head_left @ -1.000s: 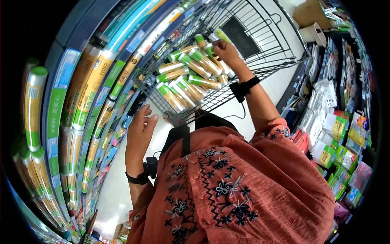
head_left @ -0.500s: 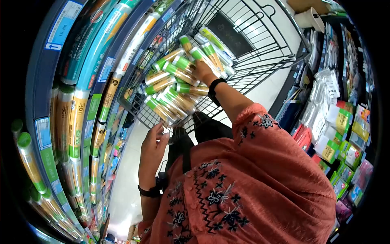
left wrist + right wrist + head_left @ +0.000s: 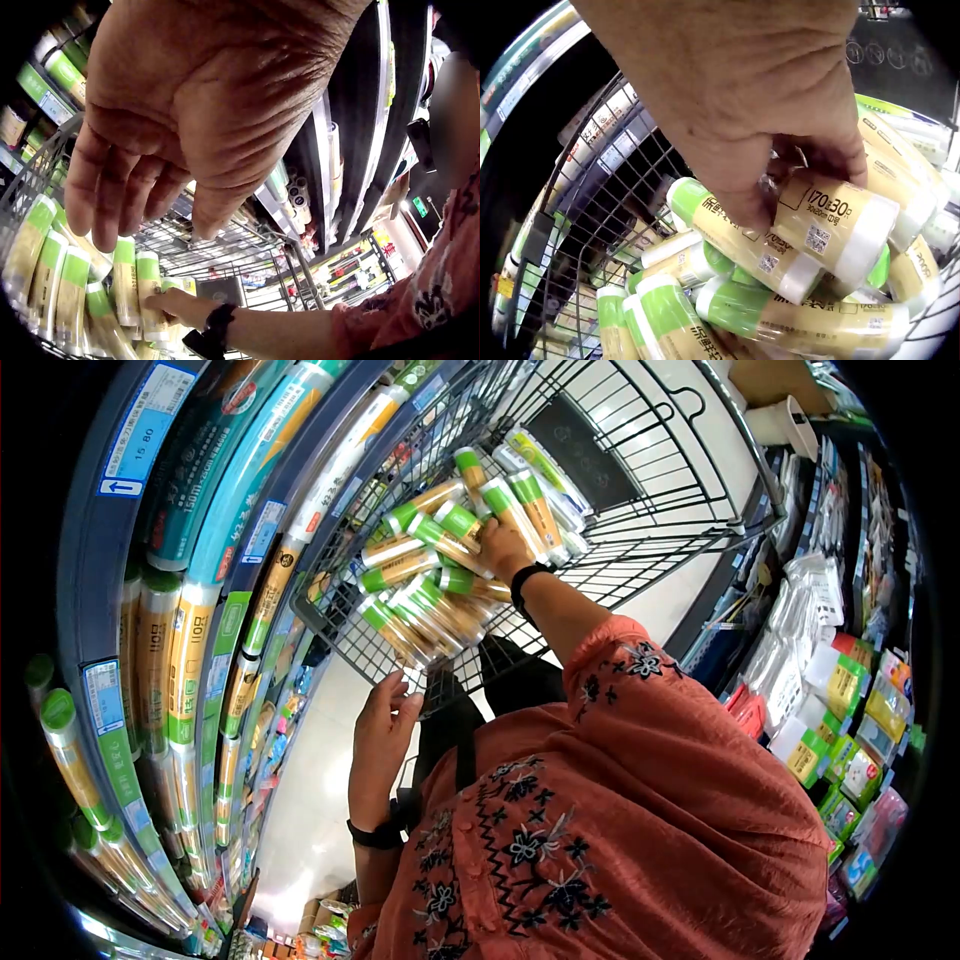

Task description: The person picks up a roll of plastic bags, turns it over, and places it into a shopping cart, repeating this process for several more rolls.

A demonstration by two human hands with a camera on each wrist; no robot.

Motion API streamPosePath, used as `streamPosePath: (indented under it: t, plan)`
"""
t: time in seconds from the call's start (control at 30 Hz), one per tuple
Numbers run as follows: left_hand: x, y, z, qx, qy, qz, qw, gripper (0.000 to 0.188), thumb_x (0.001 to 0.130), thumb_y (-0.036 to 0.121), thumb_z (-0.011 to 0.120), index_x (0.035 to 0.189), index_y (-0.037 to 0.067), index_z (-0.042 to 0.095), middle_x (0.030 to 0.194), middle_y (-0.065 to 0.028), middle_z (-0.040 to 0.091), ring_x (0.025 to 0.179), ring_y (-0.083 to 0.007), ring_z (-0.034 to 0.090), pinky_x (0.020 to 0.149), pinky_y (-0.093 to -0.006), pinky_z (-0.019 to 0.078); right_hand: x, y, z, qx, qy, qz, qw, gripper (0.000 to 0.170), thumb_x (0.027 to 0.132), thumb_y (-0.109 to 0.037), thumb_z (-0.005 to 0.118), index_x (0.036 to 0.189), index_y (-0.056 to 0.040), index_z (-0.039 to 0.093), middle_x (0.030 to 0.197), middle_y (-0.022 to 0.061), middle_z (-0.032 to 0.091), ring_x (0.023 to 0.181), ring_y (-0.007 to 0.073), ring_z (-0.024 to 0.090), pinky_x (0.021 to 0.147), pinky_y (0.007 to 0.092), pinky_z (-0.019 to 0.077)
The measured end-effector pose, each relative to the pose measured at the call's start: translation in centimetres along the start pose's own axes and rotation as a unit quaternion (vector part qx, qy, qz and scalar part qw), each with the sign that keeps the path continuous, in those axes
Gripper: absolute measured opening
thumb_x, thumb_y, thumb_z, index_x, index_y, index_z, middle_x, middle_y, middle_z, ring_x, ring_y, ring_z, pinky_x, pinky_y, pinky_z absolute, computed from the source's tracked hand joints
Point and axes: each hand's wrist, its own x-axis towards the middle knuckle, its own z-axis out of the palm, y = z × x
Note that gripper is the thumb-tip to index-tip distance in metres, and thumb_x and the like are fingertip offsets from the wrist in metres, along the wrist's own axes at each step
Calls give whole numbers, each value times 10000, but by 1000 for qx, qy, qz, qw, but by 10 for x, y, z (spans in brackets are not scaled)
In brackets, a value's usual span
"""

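Inside the wire shopping cart (image 3: 625,575) lies a heap of green-and-tan wrapped rolls of plastic bags. My right hand (image 3: 505,548) reaches down among them, and its thumb and fingers grip one roll of plastic bags (image 3: 836,229) by its far end. The white near end of that roll shows, while the fingertips are hidden behind it. Another roll (image 3: 739,236) lies right beside the thumb. At the near left corner of the cart hovers my left hand (image 3: 383,725), palm toward the heap, fingers loosely bent with nothing in them.
Tall shelves (image 3: 120,750) of similar rolls and blue price tags rise close along the left. On the right, hanging packets (image 3: 800,600) line another shelf. A dark panel (image 3: 580,455) is fixed to the cart's far side.
My right hand has come down from above the far rolls into the heap and taken hold of a roll. The left hand has moved right, nearer the cart's edge.
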Motion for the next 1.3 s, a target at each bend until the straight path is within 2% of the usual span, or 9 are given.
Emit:
streamPosePath:
  t: [0.17,0.3,0.43,0.53,0.7,0.93,1.07,1.13,1.3]
  plan:
    - [4,-12,-5,-9,39,49,998,429,992,243,653,1351,25,567,1172,-170,690,933,-202,665,824,-328,537,-13,3,-25,172,-109,-10,979,637,851,-404,707,1224,90,557,1135,262,680,1015,367,692,897,399,537]
    - [15,-17,-20,-38,77,62,994,447,990,210,663,1382,26,551,1220,-161,682,942,-177,654,838,-306,534,-54,-7,-84,395,-186,-31,899,783,823,-519,677,1292,99,570,1088,166,699,957,265,658,852,380,503]
    - [23,-11,-43,-82,93,99,987,599,1033,344,590,1502,21,404,1413,-202,549,1148,-245,638,885,-342,548,-122,-41,-167,342,-301,-115,883,938,845,-542,647,1475,112,413,1475,257,494,1358,302,475,1135,308,342]
    - [11,7,-54,-148,147,129,969,679,1042,413,552,1550,31,314,1459,-204,503,1200,-253,615,920,-359,544,-179,-67,-214,341,-352,-197,849,871,847,-518,638,1475,58,456,1472,220,509,1353,291,481,1143,336,344]
    - [-22,13,-82,-319,46,177,930,641,1047,417,535,1526,26,365,1380,-151,589,1223,-224,599,998,-333,493,-226,-104,-212,433,-460,-214,745,641,888,-439,668,1357,-6,606,1304,124,631,1188,209,563,1038,319,427]
    - [-59,3,-103,-349,182,167,904,501,1067,331,511,1447,8,464,1232,-119,651,1107,-216,652,920,-334,529,-239,-130,-219,538,-397,-269,693,524,965,-367,631,1311,27,616,1254,139,642,1150,195,606,1001,303,475]
    - [-73,-14,-126,-372,229,195,878,499,1069,383,498,1408,18,498,1208,-135,643,1036,-238,681,798,-362,585,-250,-147,-245,620,-385,-286,621,538,1001,-223,587,1453,33,451,1384,174,547,1258,263,574,997,407,545]
    - [-81,-18,-136,-382,223,212,871,524,1062,406,501,1397,2,501,1192,-154,643,1017,-251,684,770,-372,590,-254,-159,-248,595,-349,-311,654,560,991,-177,596,1475,36,412,1401,190,530,1260,277,577,982,444,572]
    - [-97,-22,-155,-442,204,244,839,592,1040,347,501,1471,-48,404,1206,-168,628,1013,-271,677,796,-390,589,-265,-188,-254,602,-320,-300,667,536,997,-223,624,1446,16,457,1274,182,620,1082,267,687,945,346,596]
